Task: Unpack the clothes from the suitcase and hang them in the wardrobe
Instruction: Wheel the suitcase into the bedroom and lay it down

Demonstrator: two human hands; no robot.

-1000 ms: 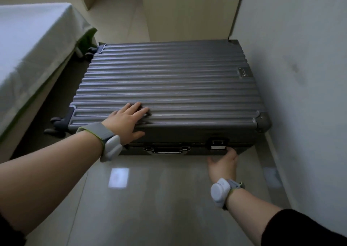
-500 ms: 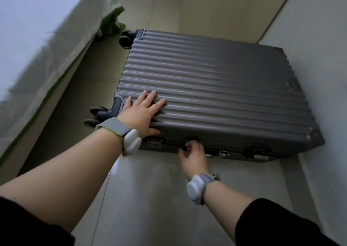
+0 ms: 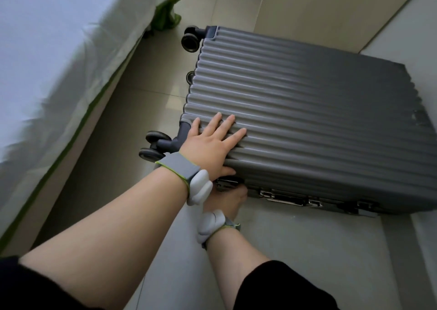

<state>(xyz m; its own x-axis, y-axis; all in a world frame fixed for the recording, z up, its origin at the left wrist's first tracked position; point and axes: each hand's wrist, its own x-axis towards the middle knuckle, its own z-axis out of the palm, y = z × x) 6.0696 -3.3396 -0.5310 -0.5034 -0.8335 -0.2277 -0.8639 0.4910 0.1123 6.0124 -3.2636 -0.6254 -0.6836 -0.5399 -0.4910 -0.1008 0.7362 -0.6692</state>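
A closed grey ribbed suitcase [image 3: 307, 111] lies flat on the tiled floor, wheels [image 3: 190, 41] pointing left. My left hand [image 3: 210, 144] rests flat, fingers straight, on the lid near the front-left corner. My right hand [image 3: 227, 203] reaches under my left wrist to the left latch [image 3: 228, 184] on the front side; its fingers are hidden there. The carry handle [image 3: 286, 199] and a second latch [image 3: 361, 205] sit further right on the same side. No clothes are visible.
A bed [image 3: 47, 61] with a pale sheet and green trim runs along the left. A beige cabinet panel [image 3: 319, 7] stands behind the suitcase, and a wall [image 3: 421, 26] is at the right. Tiled floor [image 3: 307, 262] lies in front.
My right hand slid left along the suitcase's front side, from the right latch past the handle to the left latch. My left hand stayed flat on the lid. The view swung left.
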